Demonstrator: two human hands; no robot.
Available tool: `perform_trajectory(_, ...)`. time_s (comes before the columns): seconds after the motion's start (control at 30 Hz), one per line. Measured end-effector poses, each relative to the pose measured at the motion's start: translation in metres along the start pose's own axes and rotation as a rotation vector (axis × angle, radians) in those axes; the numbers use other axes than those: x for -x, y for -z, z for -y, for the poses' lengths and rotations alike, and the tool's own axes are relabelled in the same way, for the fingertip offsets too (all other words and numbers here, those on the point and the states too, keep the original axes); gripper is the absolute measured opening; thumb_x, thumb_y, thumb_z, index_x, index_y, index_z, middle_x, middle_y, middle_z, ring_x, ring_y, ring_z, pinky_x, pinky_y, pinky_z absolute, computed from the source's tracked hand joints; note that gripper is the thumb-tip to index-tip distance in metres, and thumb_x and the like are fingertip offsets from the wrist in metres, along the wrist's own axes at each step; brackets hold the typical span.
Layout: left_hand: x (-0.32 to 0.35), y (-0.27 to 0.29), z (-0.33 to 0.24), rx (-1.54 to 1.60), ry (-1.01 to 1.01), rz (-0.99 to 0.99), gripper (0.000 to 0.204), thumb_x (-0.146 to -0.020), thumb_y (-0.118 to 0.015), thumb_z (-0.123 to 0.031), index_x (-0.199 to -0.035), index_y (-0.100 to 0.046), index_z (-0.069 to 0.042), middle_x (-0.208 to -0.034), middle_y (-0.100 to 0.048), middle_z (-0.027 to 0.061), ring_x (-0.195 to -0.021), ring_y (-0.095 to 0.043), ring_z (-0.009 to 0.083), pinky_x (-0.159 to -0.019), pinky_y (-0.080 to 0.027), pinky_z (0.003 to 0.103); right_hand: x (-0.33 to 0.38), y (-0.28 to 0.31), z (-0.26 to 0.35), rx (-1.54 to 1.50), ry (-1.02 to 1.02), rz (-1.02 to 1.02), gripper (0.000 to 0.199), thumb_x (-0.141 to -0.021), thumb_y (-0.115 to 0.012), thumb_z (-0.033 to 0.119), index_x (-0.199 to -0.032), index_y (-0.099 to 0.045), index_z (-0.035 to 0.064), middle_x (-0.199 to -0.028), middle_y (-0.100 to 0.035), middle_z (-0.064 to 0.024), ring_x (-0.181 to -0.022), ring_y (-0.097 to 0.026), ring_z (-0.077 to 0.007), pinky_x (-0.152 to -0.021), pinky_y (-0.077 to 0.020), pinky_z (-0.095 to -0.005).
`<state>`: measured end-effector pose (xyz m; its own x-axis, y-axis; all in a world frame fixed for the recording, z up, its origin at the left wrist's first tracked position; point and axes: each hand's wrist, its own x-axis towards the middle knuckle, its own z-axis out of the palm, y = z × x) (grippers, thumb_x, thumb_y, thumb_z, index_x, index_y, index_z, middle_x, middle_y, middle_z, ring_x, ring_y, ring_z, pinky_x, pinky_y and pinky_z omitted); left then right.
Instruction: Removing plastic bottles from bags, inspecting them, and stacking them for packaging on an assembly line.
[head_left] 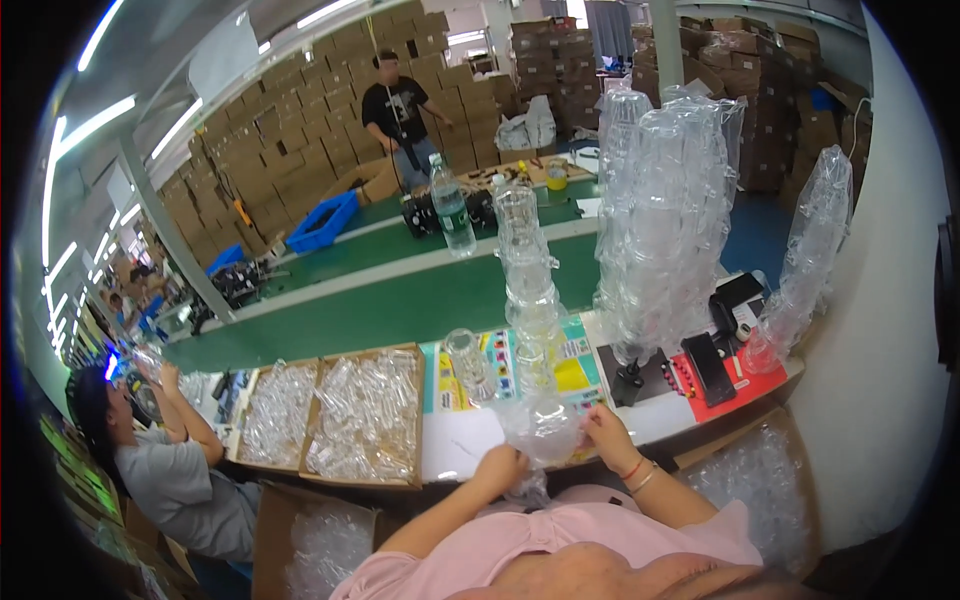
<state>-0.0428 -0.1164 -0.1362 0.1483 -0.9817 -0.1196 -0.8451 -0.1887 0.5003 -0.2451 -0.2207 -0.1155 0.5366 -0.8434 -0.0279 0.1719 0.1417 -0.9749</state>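
Note:
Just in front of my body, both hands hold what looks like a clear plastic bag [543, 432], puffed out and see-through, with a crumpled end hanging below. My left hand [503, 468] is closed on its left side, fingertips partly hidden. On the opposite side my right hand [606, 434] pinches the edge of the film. Right behind the bag rises a tall stack of clear ribbed jars or cups [530, 285]; whether its base touches the bag I cannot tell. One separate clear jar [470, 365] stands to the left of that stack.
Cardboard trays of clear tubes [365, 420] lie left. Bagged stacks of clear cups [665, 220] tower right, near a phone [708, 368] and another bagged stack [808, 260]. A water bottle [452, 208] stands by the green conveyor [350, 305]. Co-workers are left and across.

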Motion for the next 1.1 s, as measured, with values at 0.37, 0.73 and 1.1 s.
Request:
perform_trajectory(0.37, -0.001, 0.033, -0.016, -0.199, 0.04, 0.062, 0.032, -0.083, -0.051, -0.03, -0.094, -0.053, -0.001, -0.079, -0.063, 0.0236, -0.075, -0.061, 0.0384, -0.068, -0.048, 0.046, -0.001, 0.006, -0.003, 1.272, 0.386, -0.011, 0.018, -0.073, -0.053, 0.007, -0.09, -0.052, 0.002, -0.088, -0.051, -0.0162, -0.079, -0.057, -0.0338, -0.064, -0.0489, -0.0422)
perform_trajectory(0.73, 0.024, 0.225, -0.048, 0.936, -0.286, -0.715, 0.018, -0.079, -0.064, -0.001, -0.092, -0.052, -0.003, -0.084, -0.051, -0.0001, -0.074, -0.047, 0.0063, -0.069, -0.039, 0.019, 0.004, -0.007, 0.138, 0.671, 0.785, -0.134, 0.013, -0.082, -0.055, 0.003, -0.095, -0.056, 0.0005, -0.089, -0.058, -0.0117, -0.075, -0.058, -0.0201, -0.065, -0.0462, -0.0272)
perform_trajectory(1.1, 0.012, 0.259, -0.096, 0.807, -0.492, -0.367, 0.016, -0.08, -0.067, -0.011, -0.078, -0.054, -0.002, -0.088, -0.05, 0.0037, -0.081, -0.046, 0.0104, -0.074, -0.037, 0.021, -0.044, -0.093, 0.255, 1.104, 1.448, 0.487, 0.035, -0.069, -0.074, 0.014, -0.1, -0.058, 0.0096, -0.099, -0.06, -0.009, -0.104, -0.054, -0.0241, -0.104, -0.0263, -0.0505)
